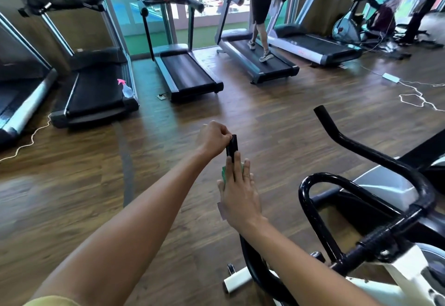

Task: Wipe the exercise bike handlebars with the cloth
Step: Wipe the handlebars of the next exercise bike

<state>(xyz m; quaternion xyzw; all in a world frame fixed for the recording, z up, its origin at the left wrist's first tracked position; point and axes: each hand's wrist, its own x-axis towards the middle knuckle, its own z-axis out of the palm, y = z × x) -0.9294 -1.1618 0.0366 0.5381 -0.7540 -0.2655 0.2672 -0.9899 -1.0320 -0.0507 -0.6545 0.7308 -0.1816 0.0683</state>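
The exercise bike's black handlebars (361, 146) curve across the right of the head view. Their left bar end (232, 145) sticks up at the centre. My left hand (213, 140) grips the tip of that bar end with curled fingers. Just below it my right hand (239, 191) lies with straight fingers over the same bar and presses a green cloth (224, 173) against it. Only a small edge of the cloth shows beside my fingers. The bar under my right hand is hidden.
Several treadmills (190, 74) stand along the far windows, and a person (261, 14) walks on one. A spray bottle (126, 89) lies on the left treadmill's deck. White cables (414, 96) trail over the wooden floor at right. The bike's white frame (397, 279) fills the lower right.
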